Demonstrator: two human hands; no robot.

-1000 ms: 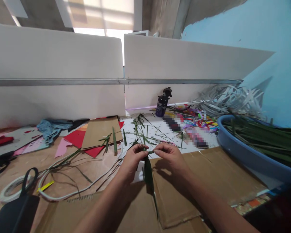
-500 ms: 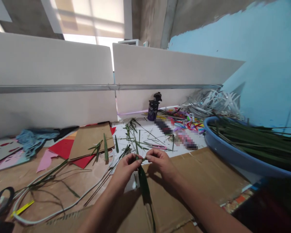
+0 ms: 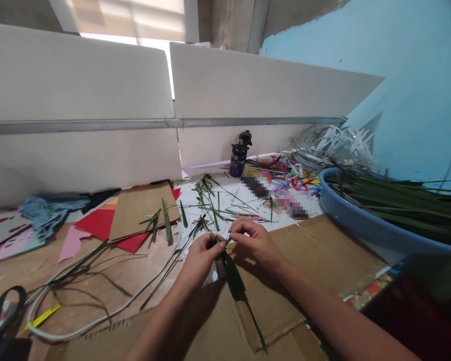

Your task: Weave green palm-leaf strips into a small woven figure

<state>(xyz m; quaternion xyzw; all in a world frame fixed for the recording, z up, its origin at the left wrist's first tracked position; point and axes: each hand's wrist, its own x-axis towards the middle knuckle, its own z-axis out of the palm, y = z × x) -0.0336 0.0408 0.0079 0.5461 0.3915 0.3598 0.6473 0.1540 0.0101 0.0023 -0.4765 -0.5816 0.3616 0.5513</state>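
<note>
A long green leaf (image 3: 235, 278) hangs down toward me over the cardboard (image 3: 308, 255), its thin tail trailing off the lower end. My left hand (image 3: 205, 253) is closed on the leaf's upper part between thumb and fingers. Close beside it, my right hand (image 3: 253, 240) pinches a narrow green end of the same leaf. The fingertips of both hands nearly meet. Just beyond them, cut leaf scraps (image 3: 205, 188) lie scattered over white paper, and the fine detail between my fingers is too small to make out.
A blue basin (image 3: 330, 203) full of long green leaves stands at the right. Behind the scraps are a dark bottle (image 3: 238, 159) with its lid up and coloured strips (image 3: 293, 175). At the left lie a white cable (image 3: 86, 328), red paper (image 3: 97, 223) and a blue cloth (image 3: 50, 213).
The view has tilted down a little. Both hands still grip the leaf, and its lower end has swung toward the right.
</note>
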